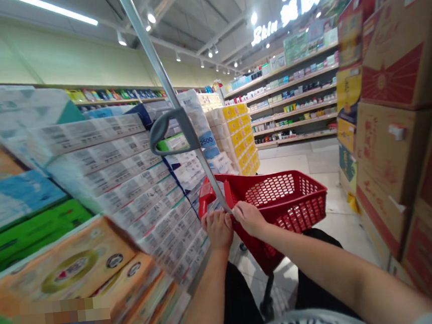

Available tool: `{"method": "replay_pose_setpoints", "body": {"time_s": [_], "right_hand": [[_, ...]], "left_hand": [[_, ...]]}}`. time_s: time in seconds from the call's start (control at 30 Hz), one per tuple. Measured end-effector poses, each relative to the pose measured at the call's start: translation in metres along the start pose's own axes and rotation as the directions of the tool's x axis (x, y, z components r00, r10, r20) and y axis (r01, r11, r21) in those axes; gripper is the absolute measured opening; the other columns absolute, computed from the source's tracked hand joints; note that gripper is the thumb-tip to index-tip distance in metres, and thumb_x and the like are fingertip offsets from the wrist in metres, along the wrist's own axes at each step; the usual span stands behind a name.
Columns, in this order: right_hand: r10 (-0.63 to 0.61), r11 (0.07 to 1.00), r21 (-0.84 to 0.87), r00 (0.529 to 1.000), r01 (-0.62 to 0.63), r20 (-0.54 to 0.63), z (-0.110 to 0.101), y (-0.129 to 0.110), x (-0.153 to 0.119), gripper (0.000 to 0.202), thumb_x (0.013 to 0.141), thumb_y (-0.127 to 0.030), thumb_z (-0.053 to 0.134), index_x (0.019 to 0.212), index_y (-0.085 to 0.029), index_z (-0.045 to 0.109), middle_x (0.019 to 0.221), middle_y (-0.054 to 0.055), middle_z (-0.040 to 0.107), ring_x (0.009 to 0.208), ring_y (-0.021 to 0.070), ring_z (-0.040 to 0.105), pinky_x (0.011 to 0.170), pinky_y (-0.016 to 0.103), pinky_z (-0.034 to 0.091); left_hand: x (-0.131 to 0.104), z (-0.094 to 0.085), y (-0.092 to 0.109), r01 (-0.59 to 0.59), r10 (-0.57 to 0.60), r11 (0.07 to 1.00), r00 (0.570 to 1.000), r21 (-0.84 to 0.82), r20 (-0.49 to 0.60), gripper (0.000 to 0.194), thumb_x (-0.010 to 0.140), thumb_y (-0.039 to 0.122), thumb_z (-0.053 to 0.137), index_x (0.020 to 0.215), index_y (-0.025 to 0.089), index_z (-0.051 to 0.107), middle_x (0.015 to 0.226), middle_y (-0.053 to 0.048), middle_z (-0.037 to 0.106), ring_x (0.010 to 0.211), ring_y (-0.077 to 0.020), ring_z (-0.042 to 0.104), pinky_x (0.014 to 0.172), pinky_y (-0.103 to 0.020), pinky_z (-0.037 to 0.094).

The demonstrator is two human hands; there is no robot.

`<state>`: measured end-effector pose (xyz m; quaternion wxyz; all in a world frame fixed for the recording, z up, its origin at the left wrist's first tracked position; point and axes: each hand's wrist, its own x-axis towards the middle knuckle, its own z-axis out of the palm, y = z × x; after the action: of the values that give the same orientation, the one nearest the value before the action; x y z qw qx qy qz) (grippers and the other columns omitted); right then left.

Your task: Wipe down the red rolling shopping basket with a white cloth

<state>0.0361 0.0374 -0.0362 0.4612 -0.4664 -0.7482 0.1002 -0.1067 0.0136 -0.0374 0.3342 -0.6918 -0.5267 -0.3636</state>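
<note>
A red plastic shopping cart (302, 202) with a perforated basket stands in front of me, tilted in view. My left hand (219, 228) is closed at the near end of the cart, knuckles up, around its handle bar. Close beside it, my right hand (249, 218) is also closed on the bar. A metal pole (161, 73) with a grey looped handle (171, 131) slants up and left from between my hands. Its lower end is hidden there, so I cannot tell how it is fixed. The visible part of the basket interior is bare red plastic.
Tall stacks of wrapped tissue packs (114, 171) line the left side, with orange packs (92, 258) nearest. Brown and red cartons (389, 152) rise on the right. Beyond the cart, yellow-and-white packs (236, 135) stand before shelves of small goods (293, 94).
</note>
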Motion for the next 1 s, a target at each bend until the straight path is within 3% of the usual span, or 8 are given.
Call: {"method": "replay_pose_setpoints", "body": {"time_s": [0.1,0.2,0.3,0.47,0.57,0.67,0.87,1.0], "right_hand": [[0.168,0.985,-0.061,0.978,-0.161,0.122,-0.003,-0.003,0.011,0.036,0.097,-0.034,0.035,0.077,-0.02,0.062,0.072,0.004,0.064,0.068,0.0168,0.059,0.069,0.029,0.044],[-0.03,0.993,-0.115,0.999,0.026,-0.036,0.002,0.004,-0.006,0.025,0.095,-0.03,0.041,0.097,-0.02,0.063,0.093,0.008,0.066,0.09,0.0206,0.06,0.084,0.034,0.044],[-0.238,0.964,-0.15,0.964,0.22,-0.121,0.004,0.012,-0.02,0.029,0.095,-0.03,0.04,0.114,-0.019,0.059,0.111,0.011,0.063,0.107,0.0228,0.055,0.095,0.037,0.04],[0.056,0.989,-0.146,0.993,-0.039,0.109,-0.006,0.016,-0.003,0.046,0.1,-0.039,0.027,0.077,-0.021,0.063,0.072,0.005,0.064,0.069,0.0166,0.059,0.069,0.028,0.044],[-0.089,0.982,-0.172,0.994,0.077,-0.063,-0.003,0.021,-0.01,0.039,0.1,-0.036,0.03,0.089,-0.02,0.064,0.084,0.007,0.065,0.081,0.0185,0.06,0.078,0.031,0.043],[-0.211,0.968,-0.181,0.954,0.174,-0.211,0.002,0.027,-0.022,0.035,0.1,-0.033,0.03,0.106,-0.018,0.061,0.099,0.009,0.065,0.097,0.0209,0.058,0.088,0.034,0.041],[0.037,0.973,-0.226,0.999,-0.04,-0.021,-0.003,0.022,-0.005,0.036,0.099,-0.032,0.035,0.079,-0.021,0.062,0.074,0.004,0.064,0.07,0.0166,0.058,0.071,0.029,0.042],[-0.185,0.966,-0.207,0.971,0.152,-0.149,-0.001,0.031,-0.02,0.032,0.099,-0.031,0.034,0.108,-0.019,0.062,0.102,0.009,0.065,0.097,0.0209,0.058,0.089,0.035,0.041]], "left_hand": [[0.0,0.0,0.001,-0.001,0.001,1.0,1.0,-0.001,-0.001,0.028,0.095,0.026,0.039,0.087,0.019,0.065,0.091,-0.008,0.064,0.095,-0.0254,0.05,0.098,-0.044,0.031],[0.0,-0.003,0.004,0.011,-0.011,1.0,1.0,-0.007,0.008,0.026,0.094,0.025,0.041,0.087,0.019,0.065,0.091,-0.008,0.064,0.097,-0.0258,0.05,0.098,-0.045,0.03],[0.0,-0.004,0.007,0.007,-0.007,1.0,1.0,-0.008,0.019,0.025,0.094,0.025,0.042,0.087,0.02,0.065,0.091,-0.008,0.064,0.097,-0.0259,0.051,0.099,-0.045,0.029],[0.001,-0.005,0.008,0.018,-0.018,1.0,1.0,-0.024,0.008,0.027,0.094,0.025,0.041,0.09,0.02,0.066,0.091,-0.009,0.064,0.096,-0.026,0.05,0.098,-0.046,0.03],[0.0,-0.007,0.009,0.003,-0.002,1.0,1.0,-0.027,0.008,0.027,0.094,0.025,0.041,0.087,0.02,0.066,0.091,-0.008,0.064,0.095,-0.0261,0.05,0.097,-0.046,0.03],[-0.001,-0.007,0.01,-0.013,0.013,1.0,1.0,-0.022,0.003,0.025,0.094,0.024,0.043,0.086,0.02,0.066,0.091,-0.008,0.064,0.095,-0.0261,0.05,0.097,-0.046,0.03],[0.001,-0.004,0.01,0.009,-0.008,0.999,1.0,-0.04,0.014,0.027,0.094,0.025,0.041,0.088,0.02,0.067,0.09,-0.009,0.064,0.095,-0.0263,0.051,0.097,-0.046,0.031],[0.002,-0.002,0.01,0.003,-0.002,0.999,1.0,-0.036,0.028,0.026,0.094,0.026,0.042,0.09,0.019,0.067,0.091,-0.009,0.064,0.096,-0.0263,0.051,0.098,-0.046,0.031]]}}
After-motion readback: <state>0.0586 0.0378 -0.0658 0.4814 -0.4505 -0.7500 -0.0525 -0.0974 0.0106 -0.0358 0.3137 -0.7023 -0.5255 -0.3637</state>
